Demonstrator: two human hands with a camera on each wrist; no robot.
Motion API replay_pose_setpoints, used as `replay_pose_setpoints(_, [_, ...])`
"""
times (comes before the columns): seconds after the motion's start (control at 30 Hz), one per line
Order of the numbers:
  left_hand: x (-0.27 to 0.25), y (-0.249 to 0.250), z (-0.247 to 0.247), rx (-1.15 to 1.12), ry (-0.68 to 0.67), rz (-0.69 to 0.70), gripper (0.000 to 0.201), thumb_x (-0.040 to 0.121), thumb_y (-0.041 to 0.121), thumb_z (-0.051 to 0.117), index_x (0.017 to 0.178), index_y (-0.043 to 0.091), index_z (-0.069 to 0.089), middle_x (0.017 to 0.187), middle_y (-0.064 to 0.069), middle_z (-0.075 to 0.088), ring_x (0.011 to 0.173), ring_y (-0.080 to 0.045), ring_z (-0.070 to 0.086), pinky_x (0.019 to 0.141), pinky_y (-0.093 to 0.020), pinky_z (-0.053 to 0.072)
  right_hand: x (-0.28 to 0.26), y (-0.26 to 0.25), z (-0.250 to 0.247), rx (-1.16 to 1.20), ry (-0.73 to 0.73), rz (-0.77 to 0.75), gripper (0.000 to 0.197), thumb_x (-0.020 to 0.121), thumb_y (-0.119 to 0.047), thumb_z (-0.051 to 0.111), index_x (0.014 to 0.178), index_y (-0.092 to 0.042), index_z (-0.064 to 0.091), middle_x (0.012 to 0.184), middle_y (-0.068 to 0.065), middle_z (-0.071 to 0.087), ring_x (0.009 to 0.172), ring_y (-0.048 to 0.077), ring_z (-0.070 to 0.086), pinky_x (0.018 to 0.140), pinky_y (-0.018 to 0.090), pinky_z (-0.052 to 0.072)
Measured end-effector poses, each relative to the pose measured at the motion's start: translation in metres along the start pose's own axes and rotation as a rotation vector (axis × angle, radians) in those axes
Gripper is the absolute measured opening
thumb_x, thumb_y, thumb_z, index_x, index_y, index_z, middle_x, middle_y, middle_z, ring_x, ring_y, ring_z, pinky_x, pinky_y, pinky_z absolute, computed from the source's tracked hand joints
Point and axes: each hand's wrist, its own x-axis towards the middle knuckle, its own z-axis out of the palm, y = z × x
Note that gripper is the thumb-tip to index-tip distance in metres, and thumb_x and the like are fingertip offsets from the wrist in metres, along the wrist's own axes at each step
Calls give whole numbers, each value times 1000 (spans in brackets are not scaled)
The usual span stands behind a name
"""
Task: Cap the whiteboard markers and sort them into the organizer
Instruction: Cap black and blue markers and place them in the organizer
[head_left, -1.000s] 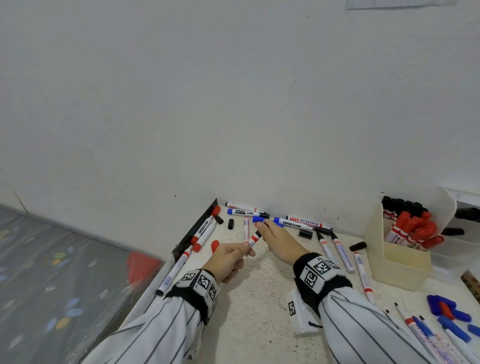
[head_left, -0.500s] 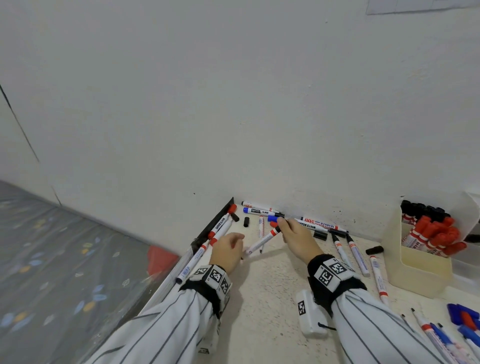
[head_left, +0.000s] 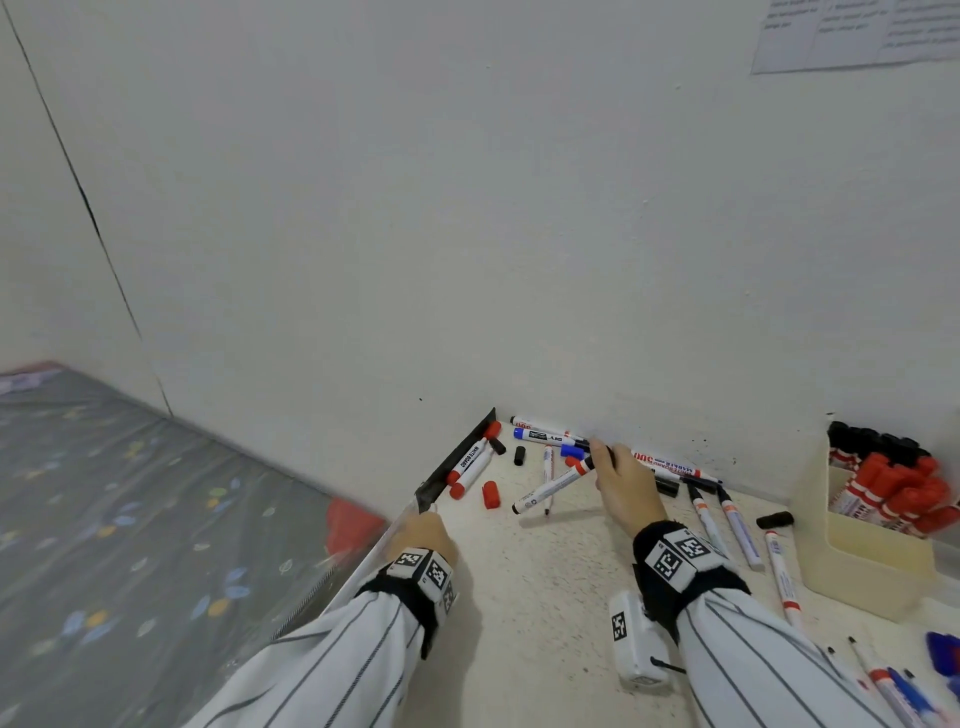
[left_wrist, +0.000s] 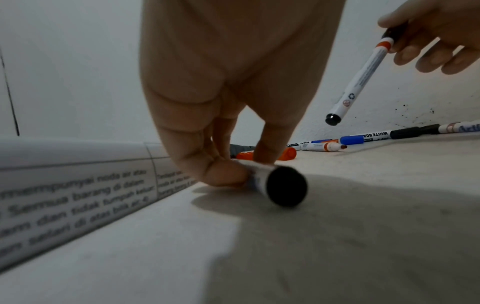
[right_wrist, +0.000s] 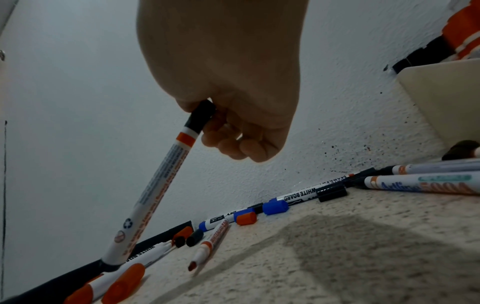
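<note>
My right hand (head_left: 602, 458) pinches the black-capped end of a white marker with a red band (head_left: 551, 486). That marker slants down to the left, its black tail just above the table (right_wrist: 155, 197). At the table's left edge my left hand (head_left: 425, 530) pinches a white marker with a black end (left_wrist: 275, 183) that lies on the surface. Several loose markers and red (head_left: 490, 494), black (head_left: 519, 455) and blue caps (head_left: 571, 450) lie along the wall. The cream organizer (head_left: 862, 571) at the right holds red-capped and black-capped markers.
The wall stands close behind the markers. A black strip (head_left: 457, 462) and a printed sheet (left_wrist: 78, 195) line the table's left edge, with a grey patterned mattress (head_left: 130, 519) below. A white device (head_left: 636, 649) lies by my right wrist. More markers lie at the lower right (head_left: 893, 691).
My left hand let go of the marker that both hands held and moved back left to the table edge, onto another marker. The right hand keeps the first marker by its capped end.
</note>
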Motion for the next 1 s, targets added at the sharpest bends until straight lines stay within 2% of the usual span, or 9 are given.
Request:
replay_pose_setpoints(0.1, [-7,0,-5,-142,-19,-30,36,98,11,37,132,1,42,124,-9,57,111,-20,57,92,-25,46,-2,4,-5,1,-1,12,34,99,-39,34,83,-13,49,70,5,41,66,18,40,62,31,32])
replay_pose_setpoints(0.2, [-5,5,-5,-343,13,-86,27,92,15,48,116,4,50,100,-5,59,90,-20,59,75,-24,48,-2,6,-15,-5,32,31,33,99,-37,36,80,-13,49,71,5,44,67,19,43,63,31,34])
replay_pose_setpoints(0.37, [-6,43,-9,-943,-36,-109,24,91,19,56,113,11,53,95,-12,66,69,-19,66,59,-26,57,4,10,-44,-11,135,47,35,98,-36,37,87,-8,55,74,8,54,68,21,47,61,31,35])
replay_pose_setpoints(0.43, [-6,58,-10,-1060,-121,-107,28,90,15,57,117,9,54,97,-15,67,70,-23,68,61,-30,59,7,13,-57,-18,180,58,36,97,-37,38,88,-6,56,76,11,57,69,23,50,63,32,39])
replay_pose_setpoints(0.63, [-9,96,5,-871,-202,33,30,92,21,54,120,12,49,89,-3,59,77,-18,64,71,-34,59,6,21,-115,-25,323,37,32,96,-35,44,88,-6,56,73,8,57,66,24,52,58,30,39])
replay_pose_setpoints(0.73, [-7,116,16,-804,-213,77,33,93,19,52,125,13,47,104,-6,59,78,-17,61,72,-31,58,10,22,-158,-68,435,-7,19,96,-28,45,90,-10,51,80,10,62,75,27,59,69,33,43])
replay_pose_setpoints(0.8, [-6,128,22,-775,-222,94,34,92,19,52,125,13,48,112,-9,59,85,-19,61,80,-35,57,14,20,-185,-78,523,-29,13,97,-22,45,100,-10,51,91,13,65,81,28,61,76,34,47])
replay_pose_setpoints(0.9, [-3,145,31,-749,-245,134,33,91,19,53,123,12,51,101,-4,59,92,-22,62,88,-38,54,19,23,-223,-220,594,2,19,98,-21,43,113,-9,47,88,11,58,77,25,52,67,27,36])
replay_pose_setpoints(1.0, [-1,155,35,-734,-286,156,30,91,19,53,121,14,52,98,-1,59,91,-19,61,89,-37,53,22,30,-245,-301,612,33,22,97,-19,43,115,-6,48,92,16,55,83,26,51,72,29,37])
